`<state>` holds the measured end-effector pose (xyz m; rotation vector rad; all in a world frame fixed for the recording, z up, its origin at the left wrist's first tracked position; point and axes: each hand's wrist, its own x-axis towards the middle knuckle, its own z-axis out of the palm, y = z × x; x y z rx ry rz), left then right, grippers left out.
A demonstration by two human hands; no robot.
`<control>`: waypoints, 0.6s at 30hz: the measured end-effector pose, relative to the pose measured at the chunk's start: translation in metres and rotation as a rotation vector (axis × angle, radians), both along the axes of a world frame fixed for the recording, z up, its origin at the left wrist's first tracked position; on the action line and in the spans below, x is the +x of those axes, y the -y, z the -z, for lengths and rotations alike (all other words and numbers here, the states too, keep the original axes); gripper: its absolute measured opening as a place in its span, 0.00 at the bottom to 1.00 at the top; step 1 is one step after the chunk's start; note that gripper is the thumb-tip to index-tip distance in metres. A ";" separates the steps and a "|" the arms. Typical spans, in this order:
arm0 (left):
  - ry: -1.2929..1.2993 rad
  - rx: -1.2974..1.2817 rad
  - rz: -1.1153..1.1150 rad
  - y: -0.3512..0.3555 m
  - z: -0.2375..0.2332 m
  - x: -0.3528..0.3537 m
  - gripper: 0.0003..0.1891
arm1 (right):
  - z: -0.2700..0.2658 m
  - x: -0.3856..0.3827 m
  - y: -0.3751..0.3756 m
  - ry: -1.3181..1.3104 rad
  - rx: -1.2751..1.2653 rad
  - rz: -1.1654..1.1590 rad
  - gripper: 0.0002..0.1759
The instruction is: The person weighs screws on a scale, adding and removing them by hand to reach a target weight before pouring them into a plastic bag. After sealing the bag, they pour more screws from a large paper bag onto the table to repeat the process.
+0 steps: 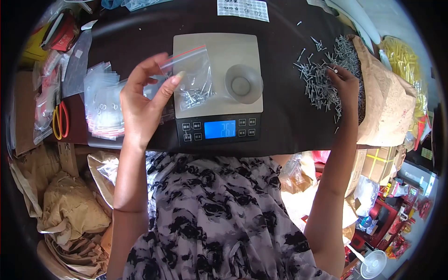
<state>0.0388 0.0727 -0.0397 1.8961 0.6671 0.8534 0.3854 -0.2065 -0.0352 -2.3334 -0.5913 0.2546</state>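
My left hand [147, 93] is at the left of the scale, thumb and fingers apart, by the corner of a clear zip bag [193, 74]. The thumb overlaps the bag's left edge. Several screws [197, 97] lie at the bottom of this bag, which rests on the pan of a digital scale [214, 109]. On the pan's right side stands a small grey cup [241, 85]. My right hand [344, 83] reaches into a heap of screws [315, 86], its fingers pinched, with a screw head showing at the fingertips. The scale's blue display [220, 129] is lit, its digits blurred.
Flat zip bags [102, 105] are stacked left of the scale, with orange-handled scissors [60, 121] beyond them. A brown paper bag [385, 93] lies behind the screw heap. A label sheet [243, 9] is at the far edge. Paper sacks [74, 200] stand below the table at left.
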 end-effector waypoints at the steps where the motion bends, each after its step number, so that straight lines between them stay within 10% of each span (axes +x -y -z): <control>1: 0.013 -0.052 0.007 0.002 -0.002 -0.001 0.13 | -0.005 -0.001 -0.001 -0.054 0.035 0.026 0.16; 8: 0.211 -0.098 0.232 0.031 -0.039 -0.030 0.01 | -0.027 -0.036 -0.035 -0.189 0.243 -0.163 0.14; 18: 0.226 -0.166 0.565 0.057 -0.045 -0.049 0.13 | -0.037 -0.156 -0.119 -0.212 0.317 -0.602 0.09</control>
